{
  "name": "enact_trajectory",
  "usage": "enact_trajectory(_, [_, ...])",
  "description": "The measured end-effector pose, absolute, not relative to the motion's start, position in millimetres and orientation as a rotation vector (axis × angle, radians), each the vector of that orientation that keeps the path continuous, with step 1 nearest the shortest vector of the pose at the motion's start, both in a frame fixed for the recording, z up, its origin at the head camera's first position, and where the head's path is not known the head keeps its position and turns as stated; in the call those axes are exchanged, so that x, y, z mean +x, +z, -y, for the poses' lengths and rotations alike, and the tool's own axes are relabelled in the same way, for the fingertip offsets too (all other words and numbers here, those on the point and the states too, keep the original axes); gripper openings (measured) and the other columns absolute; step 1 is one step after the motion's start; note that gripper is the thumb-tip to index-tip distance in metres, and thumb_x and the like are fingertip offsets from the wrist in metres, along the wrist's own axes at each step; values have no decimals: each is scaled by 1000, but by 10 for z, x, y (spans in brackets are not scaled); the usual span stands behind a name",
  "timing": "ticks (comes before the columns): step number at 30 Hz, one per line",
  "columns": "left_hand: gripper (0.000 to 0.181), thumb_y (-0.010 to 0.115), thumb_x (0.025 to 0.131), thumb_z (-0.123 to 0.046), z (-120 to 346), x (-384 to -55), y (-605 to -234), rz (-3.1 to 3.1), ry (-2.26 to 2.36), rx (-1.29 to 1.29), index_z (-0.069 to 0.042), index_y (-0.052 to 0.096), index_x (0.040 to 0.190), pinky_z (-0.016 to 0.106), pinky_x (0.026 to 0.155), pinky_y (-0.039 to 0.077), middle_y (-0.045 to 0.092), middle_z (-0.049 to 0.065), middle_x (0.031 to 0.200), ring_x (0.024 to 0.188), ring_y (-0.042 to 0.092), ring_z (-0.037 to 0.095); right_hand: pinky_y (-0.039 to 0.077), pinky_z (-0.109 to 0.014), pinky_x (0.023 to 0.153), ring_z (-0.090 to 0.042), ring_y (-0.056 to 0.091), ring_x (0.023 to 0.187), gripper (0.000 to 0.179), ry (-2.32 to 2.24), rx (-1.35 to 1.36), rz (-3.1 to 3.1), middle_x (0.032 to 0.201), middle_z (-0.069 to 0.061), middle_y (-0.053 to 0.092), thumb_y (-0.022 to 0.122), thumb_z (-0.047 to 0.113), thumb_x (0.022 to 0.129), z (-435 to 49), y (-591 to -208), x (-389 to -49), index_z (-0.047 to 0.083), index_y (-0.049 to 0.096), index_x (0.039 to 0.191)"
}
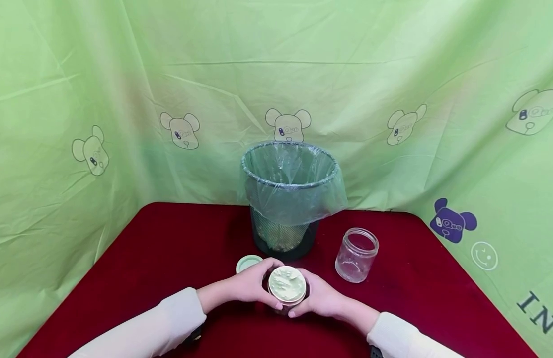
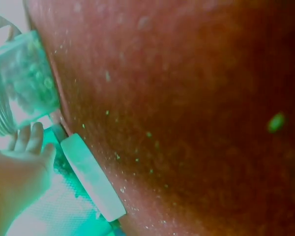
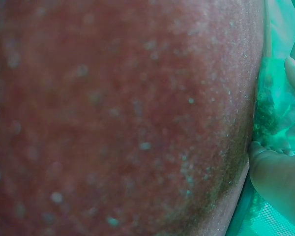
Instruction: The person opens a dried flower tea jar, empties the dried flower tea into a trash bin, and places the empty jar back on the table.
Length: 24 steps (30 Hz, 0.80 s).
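Observation:
A clear glass jar (image 1: 287, 286) with pale, lumpy contents showing at its top stands upright in front of the bin. My left hand (image 1: 254, 283) holds it from the left, the thumb at the front and the fingers round the far side. From the other side my right hand (image 1: 323, 296) grips the same jar, its thumb also at the front. In the left wrist view the jar (image 2: 29, 81) shows lumpy contents through its glass. Just behind my left hand lies a pale green round lid (image 1: 248, 262), partly covered by that hand.
A black mesh bin (image 1: 282, 233) lined with a clear plastic bag (image 1: 298, 204) stands at the back. An uncovered glass jar (image 1: 356, 256) is to the right on the dark red tabletop (image 1: 178, 248). Green printed cloth (image 1: 231, 64) hangs around the table.

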<state>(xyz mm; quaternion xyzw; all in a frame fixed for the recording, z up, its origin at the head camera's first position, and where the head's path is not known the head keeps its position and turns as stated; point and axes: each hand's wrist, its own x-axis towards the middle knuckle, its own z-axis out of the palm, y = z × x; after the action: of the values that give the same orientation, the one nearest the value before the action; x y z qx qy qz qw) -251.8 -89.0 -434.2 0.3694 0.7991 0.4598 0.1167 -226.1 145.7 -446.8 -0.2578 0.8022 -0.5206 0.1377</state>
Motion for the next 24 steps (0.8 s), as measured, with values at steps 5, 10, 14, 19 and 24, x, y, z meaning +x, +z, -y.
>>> enact_trajectory(5, [76, 91, 62, -39, 855, -2434, -4354, -2553, 1258, 1035, -18, 50, 122, 29, 95, 42, 54, -13, 113, 107, 52, 6, 39, -23, 97, -18, 53, 113, 88, -1507, -753, -2323, 123, -1, 59, 90, 11, 62, -1457, -4466, -2262, 5, 46, 138])
enact_trajectory(10, [76, 91, 58, -47, 811, -2342, -4347, -2671, 1238, 926, -20, 50, 116, 28, 90, 44, 53, -12, 107, 103, 52, 7, 38, -23, 97, -18, 53, 113, 88, -1511, -756, -2321, 122, -1, 59, 90, 12, 62, -1454, -4462, -2264, 5, 46, 138])
enact_trajectory(14, [77, 90, 55, -54, 777, -2284, -4346, -2746, 1238, 862, -19, 51, 112, 28, 86, 46, 51, -10, 103, 99, 52, 8, 38, -23, 97, -17, 53, 112, 88, -1510, -749, -2325, 122, 0, 59, 91, 13, 61, -1457, -4459, -2268, 6, 47, 137])
enact_trajectory(19, [80, 90, 53, -56, 765, -2265, -4361, -2785, 1240, 847, -18, 50, 111, 28, 86, 46, 51, -9, 104, 99, 52, 8, 38, -23, 97, -16, 54, 113, 88, -1514, -746, -2326, 122, 0, 60, 91, 13, 60, -1457, -4461, -2271, 6, 47, 136])
enact_trajectory(24, [85, 91, 51, -55, 781, -2275, -4367, -2743, 1254, 842, -16, 48, 114, 29, 87, 45, 51, -9, 106, 100, 52, 9, 38, -23, 97, -17, 53, 113, 88, -1513, -746, -2322, 123, 1, 59, 90, 13, 61, -1455, -4465, -2262, 6, 47, 137])
